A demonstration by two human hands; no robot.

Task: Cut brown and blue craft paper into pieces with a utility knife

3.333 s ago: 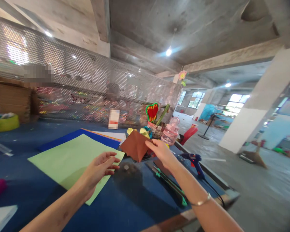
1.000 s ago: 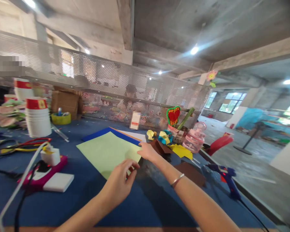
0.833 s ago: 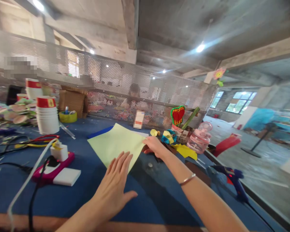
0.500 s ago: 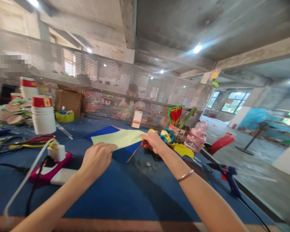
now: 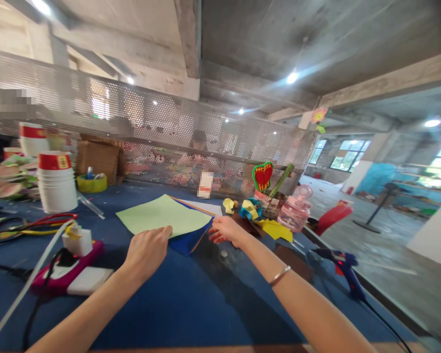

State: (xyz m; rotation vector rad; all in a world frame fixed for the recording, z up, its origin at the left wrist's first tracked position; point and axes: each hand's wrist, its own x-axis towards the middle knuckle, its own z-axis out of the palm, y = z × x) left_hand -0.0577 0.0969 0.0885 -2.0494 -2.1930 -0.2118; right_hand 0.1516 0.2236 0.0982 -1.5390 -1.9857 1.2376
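A pale green sheet [image 5: 161, 213], which looks like paper or thin foam, lies spread over a dark blue sheet [image 5: 185, 245] on the blue table. My left hand [image 5: 149, 247] is closed on its front edge, thumb on top. My right hand [image 5: 226, 231] is just beside the sheet's right corner, fingers loosely apart with nothing visible in them; whether a fingertip touches the corner is hard to tell. A white sheet [image 5: 209, 208] shows partly from behind the stack. A bracelet circles my right wrist.
Stacked paper cups [image 5: 57, 189], a magenta power strip [image 5: 84, 257] and cables are at left. Yellow scraps [image 5: 275, 229], a pink bottle [image 5: 296, 208] and a glue gun [image 5: 343, 267] sit at right. A phone [image 5: 206, 185] stands before the perforated metal screen [image 5: 161, 142]; people are behind it.
The green sheet, earlier held raised and curved between both hands, now lies flatter over the blue one. My right hand has come off its corner and dropped slightly.
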